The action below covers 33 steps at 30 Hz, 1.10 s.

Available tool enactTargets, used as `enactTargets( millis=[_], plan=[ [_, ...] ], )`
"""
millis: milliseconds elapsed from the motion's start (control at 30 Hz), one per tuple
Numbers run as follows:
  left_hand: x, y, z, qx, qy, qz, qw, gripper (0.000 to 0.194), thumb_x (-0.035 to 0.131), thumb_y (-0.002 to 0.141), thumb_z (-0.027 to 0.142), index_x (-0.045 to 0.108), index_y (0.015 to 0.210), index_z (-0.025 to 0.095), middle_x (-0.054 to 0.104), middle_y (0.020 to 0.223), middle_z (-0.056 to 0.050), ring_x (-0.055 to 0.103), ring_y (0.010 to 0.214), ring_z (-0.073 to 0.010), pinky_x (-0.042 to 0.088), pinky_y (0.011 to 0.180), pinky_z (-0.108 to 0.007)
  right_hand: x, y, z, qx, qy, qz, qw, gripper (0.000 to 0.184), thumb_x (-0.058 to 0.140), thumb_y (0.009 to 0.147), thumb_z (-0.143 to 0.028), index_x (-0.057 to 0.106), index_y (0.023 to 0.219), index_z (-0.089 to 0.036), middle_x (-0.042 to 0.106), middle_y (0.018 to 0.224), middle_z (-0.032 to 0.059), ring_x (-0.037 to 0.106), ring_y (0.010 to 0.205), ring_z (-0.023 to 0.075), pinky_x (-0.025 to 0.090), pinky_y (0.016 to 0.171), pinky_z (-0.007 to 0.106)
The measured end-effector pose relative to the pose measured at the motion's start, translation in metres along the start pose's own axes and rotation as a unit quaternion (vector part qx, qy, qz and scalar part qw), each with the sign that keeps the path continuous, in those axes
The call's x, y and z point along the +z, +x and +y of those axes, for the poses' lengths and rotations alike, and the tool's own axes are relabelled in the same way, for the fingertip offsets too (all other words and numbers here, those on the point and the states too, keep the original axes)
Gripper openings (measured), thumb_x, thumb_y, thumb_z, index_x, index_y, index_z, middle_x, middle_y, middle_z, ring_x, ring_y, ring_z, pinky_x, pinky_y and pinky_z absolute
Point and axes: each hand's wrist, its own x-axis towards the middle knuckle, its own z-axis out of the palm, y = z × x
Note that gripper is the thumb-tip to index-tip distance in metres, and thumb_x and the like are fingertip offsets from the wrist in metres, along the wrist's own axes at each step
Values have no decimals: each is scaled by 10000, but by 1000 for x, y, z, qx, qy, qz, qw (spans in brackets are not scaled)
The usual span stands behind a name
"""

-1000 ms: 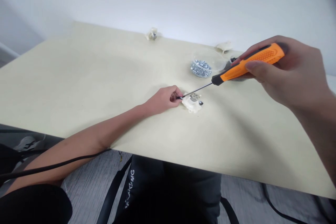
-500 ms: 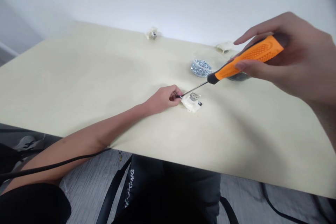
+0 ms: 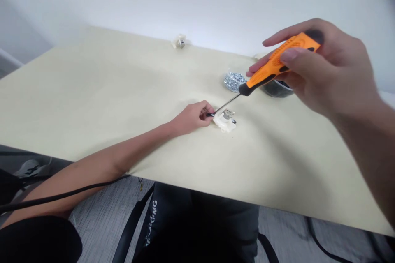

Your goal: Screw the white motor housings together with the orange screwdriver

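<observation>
My right hand (image 3: 327,65) grips a screwdriver (image 3: 274,63) with an orange and black handle, index finger lifted off it. Its thin metal shaft slants down to the left. The tip meets a small black piece (image 3: 210,114) pinched between the thumb and fingers of my left hand (image 3: 197,116). Against those fingertips, on the table, lies a white plastic part (image 3: 224,124) with a grey metal insert on top and a dark bit on its right side. Whether a screw sits under the tip is too small to tell.
Behind the screwdriver, a clear tub of silvery screws (image 3: 233,82) stands beside a dark round container (image 3: 277,89), partly covered by my right hand. Another white part (image 3: 179,41) lies at the table's back edge by the wall. A black cable (image 3: 77,191) crosses below my left forearm.
My right hand has shifted left and turned around the screwdriver handle, with the tip staying at the black piece. My left hand and the white part have hardly moved.
</observation>
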Motion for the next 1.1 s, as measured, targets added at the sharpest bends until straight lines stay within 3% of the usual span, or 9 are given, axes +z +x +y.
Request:
enactTargets(
  millis=[133, 233, 333, 433, 600, 767, 867, 1000, 1100],
  plan=[
    [1, 1, -2, -9, -24, 4, 1000, 171, 616, 757, 235, 591, 918, 182, 622, 789, -2, 533, 671, -94, 421, 628, -236, 16, -3, 28, -60, 92, 27, 994, 329, 699, 826, -469, 632, 988, -190, 647, 711, 12, 674, 690, 181, 556, 604, 338],
    [1, 1, -3, -20, -43, 12, 999, 190, 618, 746, 221, 596, 931, 184, 622, 794, -1, 523, 673, -90, 415, 624, -230, 31, -7, 46, -63, 125, 58, 988, 220, 671, 851, -411, 627, 905, -202, 641, 713, 8, 638, 680, 166, 531, 643, 338],
    [0, 1, -5, -31, -56, 25, 998, 217, 619, 737, 211, 601, 952, 182, 625, 803, 2, 522, 676, -86, 412, 627, -227, 44, -18, 64, -38, 116, 71, 990, 137, 655, 854, -337, 653, 822, -204, 649, 744, 7, 631, 716, 157, 523, 700, 333],
    [1, 3, -7, -41, -65, 42, 996, 221, 615, 750, 227, 608, 965, 177, 640, 821, -4, 522, 672, -82, 412, 633, -227, 50, -33, 80, 22, 111, 55, 992, 181, 626, 873, -350, 669, 773, -205, 670, 773, 19, 649, 786, 164, 538, 782, 351],
    [-1, 3, -4, -48, -107, 55, 992, 233, 618, 767, 227, 632, 990, 160, 679, 919, -45, 576, 739, -100, 435, 672, -243, 44, -47, 94, 111, 160, 63, 979, 121, 698, 792, -287, 653, 723, -199, 673, 740, 9, 679, 784, 182, 563, 831, 400],
    [-4, 4, 4, -67, -166, 70, 981, 235, 666, 780, 265, 650, 980, 144, 681, 869, -39, 599, 758, -106, 461, 737, -267, 43, -48, 97, 126, 196, 74, 970, 143, 681, 790, -298, 642, 695, -197, 684, 740, 13, 707, 852, 212, 574, 862, 422],
    [3, 7, 5, -71, -239, 93, 964, 218, 681, 786, 269, 664, 960, 140, 681, 866, -35, 611, 779, -104, 481, 791, -283, 45, -52, 99, 129, 226, 105, 960, 157, 709, 775, -308, 640, 696, -192, 659, 728, 6, 719, 814, 212, 589, 828, 408],
    [20, 13, 6, -100, -385, 142, 907, 201, 693, 790, 264, 661, 940, 134, 672, 931, -54, 620, 833, -117, 500, 845, -308, 47, -61, 102, 132, 250, 168, 945, 190, 748, 750, -337, 626, 702, -199, 639, 725, -14, 725, 830, 200, 584, 872, 399],
    [30, 20, 10, -113, -418, 160, 887, 180, 698, 801, 253, 672, 940, 142, 657, 956, -54, 608, 867, -117, 487, 841, -278, 48, -67, 103, 127, 253, 187, 941, 160, 725, 785, -337, 633, 745, -214, 661, 770, -21, 720, 868, 181, 576, 898, 386]
  ],
)
